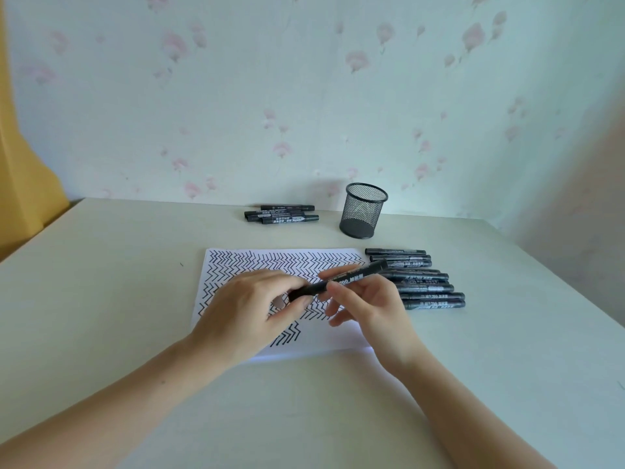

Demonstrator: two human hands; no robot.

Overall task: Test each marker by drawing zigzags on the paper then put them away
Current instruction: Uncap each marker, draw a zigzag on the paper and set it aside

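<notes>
Two bare forearms reach in from the near edge of the pale desk (118, 299) and meet over a white sheet of paper (341, 336). The left hand (247, 311) curls its fingers and thumb round the lower end of a black marker (338, 280), pinching it at the cap end. The right hand (368, 299) pinches the same marker along its barrel between thumb and forefinger, with the other fingers loosely spread beneath. The marker lies slanted above the sheet, its right end higher and pointing toward the far right; white lettering shows on its barrel.

The paper lies flat on the desk under both hands, and rows of black zigzags (284, 262) cover its far part and middle, with a short patch nearer the bottom edge; the near strip is blank.

Just beside the paper's right edge, a row of black markers (422, 282) lies side by side on the desk, all capped and roughly parallel. Farther back, a black mesh pen cup (363, 211) stands upright near the wall; nothing can be seen through its mesh. Left of the cup, apart from it, a small cluster of black markers (282, 214) lies flat. Behind the desk rises pale wallpaper (304, 79) with faint pink flowers, and a yellow surface (20, 164) fills the far left edge.
</notes>
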